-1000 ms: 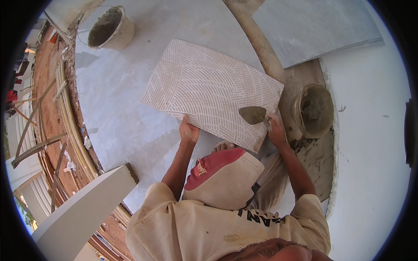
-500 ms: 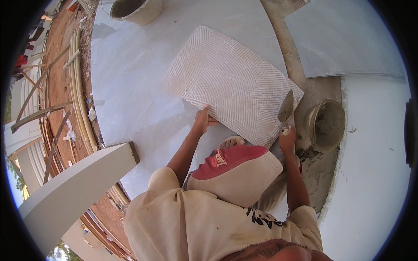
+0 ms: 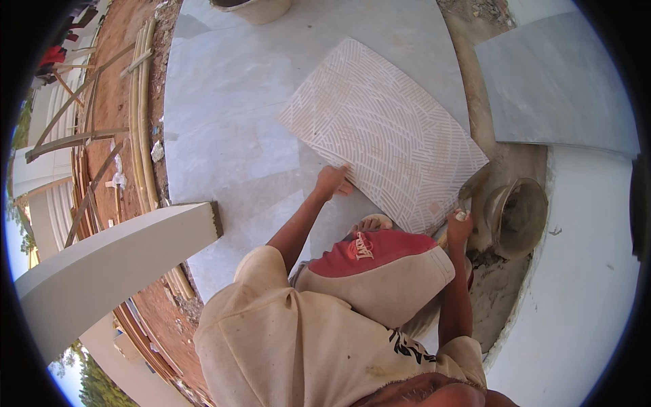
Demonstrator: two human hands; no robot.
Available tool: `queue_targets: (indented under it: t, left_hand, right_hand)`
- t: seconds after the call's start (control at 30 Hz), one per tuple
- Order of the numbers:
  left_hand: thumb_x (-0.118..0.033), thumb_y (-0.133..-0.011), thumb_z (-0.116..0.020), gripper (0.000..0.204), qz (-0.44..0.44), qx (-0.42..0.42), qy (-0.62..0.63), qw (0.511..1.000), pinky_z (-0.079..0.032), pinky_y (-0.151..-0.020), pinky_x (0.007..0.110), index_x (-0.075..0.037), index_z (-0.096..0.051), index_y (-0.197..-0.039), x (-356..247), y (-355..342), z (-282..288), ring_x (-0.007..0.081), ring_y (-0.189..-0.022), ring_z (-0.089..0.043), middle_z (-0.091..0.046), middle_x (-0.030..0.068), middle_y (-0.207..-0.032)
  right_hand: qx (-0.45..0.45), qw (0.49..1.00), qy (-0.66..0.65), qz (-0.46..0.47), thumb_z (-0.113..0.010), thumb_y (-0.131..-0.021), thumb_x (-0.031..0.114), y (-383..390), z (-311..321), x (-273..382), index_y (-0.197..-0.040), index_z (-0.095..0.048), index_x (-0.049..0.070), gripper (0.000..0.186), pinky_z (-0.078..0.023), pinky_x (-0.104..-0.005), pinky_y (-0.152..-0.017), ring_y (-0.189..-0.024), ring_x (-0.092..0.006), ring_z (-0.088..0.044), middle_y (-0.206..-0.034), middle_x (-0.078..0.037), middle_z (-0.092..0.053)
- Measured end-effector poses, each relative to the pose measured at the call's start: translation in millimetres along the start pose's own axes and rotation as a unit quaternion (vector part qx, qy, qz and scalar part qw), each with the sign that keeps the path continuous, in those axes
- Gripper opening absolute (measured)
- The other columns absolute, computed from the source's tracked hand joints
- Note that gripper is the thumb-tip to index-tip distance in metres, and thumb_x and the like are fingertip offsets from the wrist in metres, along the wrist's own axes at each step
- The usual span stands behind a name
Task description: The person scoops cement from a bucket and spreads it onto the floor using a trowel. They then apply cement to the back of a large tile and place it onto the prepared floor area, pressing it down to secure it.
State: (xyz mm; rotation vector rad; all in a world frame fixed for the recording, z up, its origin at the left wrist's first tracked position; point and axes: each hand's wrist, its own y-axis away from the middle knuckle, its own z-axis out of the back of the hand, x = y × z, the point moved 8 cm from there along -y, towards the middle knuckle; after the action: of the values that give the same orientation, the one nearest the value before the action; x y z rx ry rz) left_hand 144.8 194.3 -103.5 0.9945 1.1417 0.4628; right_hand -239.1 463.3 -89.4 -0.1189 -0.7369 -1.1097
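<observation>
A large rectangular tile (image 3: 386, 129) lies at a slant in front of me, its ridged, pale-patterned back facing up. My left hand (image 3: 332, 182) grips its near left edge, with the fingers partly under it. In my right hand (image 3: 460, 229) is the handle of a trowel (image 3: 477, 182). The trowel's blade is seen nearly edge-on beside the tile's right edge; I cannot tell whether it touches. Just right of that hand stands a mortar-stained bucket (image 3: 517, 218), tilted, with grey mortar inside.
Smooth grey tiled floor (image 3: 224, 129) spreads under the tile. A second bucket (image 3: 261, 12) stands at the far edge. Grey slabs (image 3: 559, 81) lie at the far right, by a white wall (image 3: 583, 271). A pale beam (image 3: 129, 268) juts in from the left, near wooden poles (image 3: 140, 136).
The trowel's blade has moved off the tile's surface to beside its right edge and turned edge-on. My left hand keeps its hold on the tile. The whole view has shifted slightly.
</observation>
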Motion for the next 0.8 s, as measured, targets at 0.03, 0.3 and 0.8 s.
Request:
queue_targets:
  t: [0.03, 0.3, 0.8]
  left_hand:
    - [-0.038, -0.097, -0.056, 0.055, 0.008, 0.003, -0.032, 0.999, -0.060, -0.053, 0.042, 0.016, -0.062, -0.089, 0.8, 0.9, 2.1, 0.0338, -0.060, -0.070, -0.068, 0.0265, -0.073]
    - [-0.044, -0.093, -0.060, 0.061, 0.029, 0.029, -0.248, 0.968, -0.058, -0.052, 0.039, 0.017, -0.062, -0.090, -44.9, 8.9, 23.0, 0.0324, -0.060, -0.070, -0.069, 0.0254, -0.073]
    - [-0.030, -0.093, -0.058, 0.083, -0.358, -0.087, 0.375, 0.851, -0.030, -0.114, 0.056, 0.002, -0.011, -0.153, -459.7, -128.8, 231.5, 0.0461, -0.145, -0.022, -0.009, 0.0288, -0.159]
  right_hand:
    - [0.021, 1.000, -0.014, -0.009, -0.069, -0.075, 0.013, 2.1, 1.9, 6.5, -0.106, -0.059, -0.006, 0.037, -0.050, -0.0407, -0.080, -0.085, -0.0331, -0.065, -0.095, -0.016, -0.067]
    - [0.044, 0.997, -0.059, -0.024, -0.068, -0.076, 0.011, -8.4, -0.2, -10.7, -0.096, -0.060, -0.002, 0.025, -0.051, -0.0399, -0.076, -0.082, -0.0271, -0.065, -0.091, -0.013, -0.067]
    - [0.086, 0.979, -0.131, -0.128, -0.066, -0.084, 0.008, 34.3, 51.7, 28.2, -0.099, -0.056, 0.000, 0.020, -0.045, -0.0287, -0.050, -0.057, -0.0113, -0.054, -0.072, -0.004, -0.056]
